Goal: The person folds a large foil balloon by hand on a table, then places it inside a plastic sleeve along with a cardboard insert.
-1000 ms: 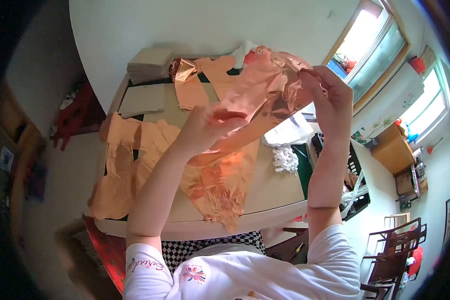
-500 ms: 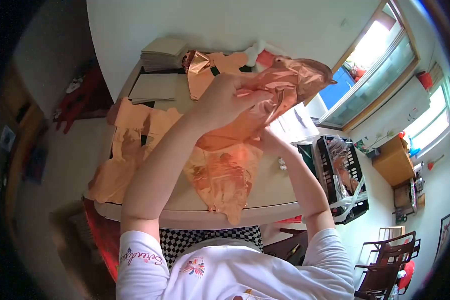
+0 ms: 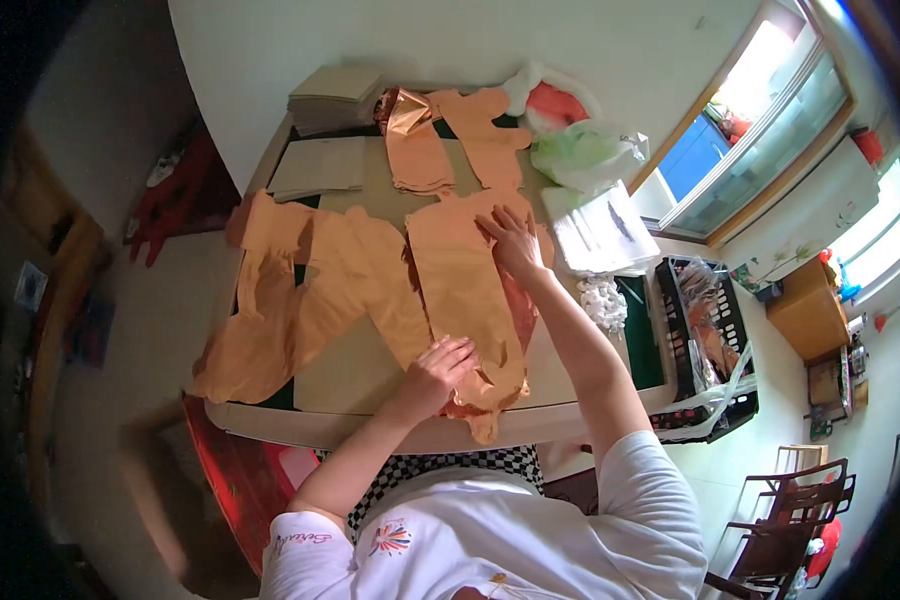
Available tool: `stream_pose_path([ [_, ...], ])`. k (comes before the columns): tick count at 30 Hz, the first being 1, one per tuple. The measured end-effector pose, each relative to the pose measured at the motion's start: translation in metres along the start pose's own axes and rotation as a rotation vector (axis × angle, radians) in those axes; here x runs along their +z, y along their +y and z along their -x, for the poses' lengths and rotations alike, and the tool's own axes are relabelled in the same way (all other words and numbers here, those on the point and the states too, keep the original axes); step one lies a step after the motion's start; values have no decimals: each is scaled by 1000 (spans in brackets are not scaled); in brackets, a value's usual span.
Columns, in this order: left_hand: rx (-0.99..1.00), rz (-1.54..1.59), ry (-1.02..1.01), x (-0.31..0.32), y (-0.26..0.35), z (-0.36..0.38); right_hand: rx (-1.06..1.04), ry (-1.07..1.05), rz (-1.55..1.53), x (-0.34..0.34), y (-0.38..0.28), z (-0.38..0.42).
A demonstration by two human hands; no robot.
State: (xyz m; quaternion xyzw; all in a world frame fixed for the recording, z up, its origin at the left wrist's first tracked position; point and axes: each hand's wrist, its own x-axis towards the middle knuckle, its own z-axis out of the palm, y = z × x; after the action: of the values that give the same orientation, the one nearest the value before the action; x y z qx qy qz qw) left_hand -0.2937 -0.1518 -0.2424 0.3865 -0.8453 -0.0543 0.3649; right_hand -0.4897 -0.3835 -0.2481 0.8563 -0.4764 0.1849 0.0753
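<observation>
A flat, uninflated rose-gold foil balloon (image 3: 460, 265) lies lengthwise on the table before me, its narrow end reaching the near edge. My right hand (image 3: 515, 243) rests on its upper part with the fingers spread. Lower down, my left hand (image 3: 438, 372) lies on the left edge of the foil, fingers stretched out. More flat foil balloons (image 3: 260, 330) are spread on the left, partly overlapping. Beyond my hands lie a folded stack of foil balloons (image 3: 417, 155) with a shiny end and another flat foil balloon (image 3: 485, 130).
Stacked cardboard sheets (image 3: 335, 100) stand at the back left, with a flat board (image 3: 317, 165) before them. To the right are clear plastic bags (image 3: 600, 235), a pale green bag (image 3: 590, 155) and a white bundle (image 3: 602, 305). A black crate (image 3: 710, 340) stands beside the table (image 3: 350, 380).
The foil balloon that was held up in both hands now lies flat on the table. My right hand has moved up onto it, my left hand down toward the near edge.
</observation>
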Motion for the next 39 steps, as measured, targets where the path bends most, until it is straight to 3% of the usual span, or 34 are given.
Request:
stream_pose_path([
  [3, -26, -49, -69, 11, -6, 10, 122, -64, -59, 13, -1, 15],
  [6, -72, -12, -108, 14, -8, 13, 189, 35, -185, 5, -5, 37],
  [13, -101, -22, -113, 11, -8, 14, 207, -80, -182, -29, -28, 115],
  [27, -259, 196, -71, 0, -5, 0, 181, 36, -193, -26, -25, 119],
  [39, -153, 106, -73, 8, -9, 6, 197, 26, -187, -25, -24, 119],
])
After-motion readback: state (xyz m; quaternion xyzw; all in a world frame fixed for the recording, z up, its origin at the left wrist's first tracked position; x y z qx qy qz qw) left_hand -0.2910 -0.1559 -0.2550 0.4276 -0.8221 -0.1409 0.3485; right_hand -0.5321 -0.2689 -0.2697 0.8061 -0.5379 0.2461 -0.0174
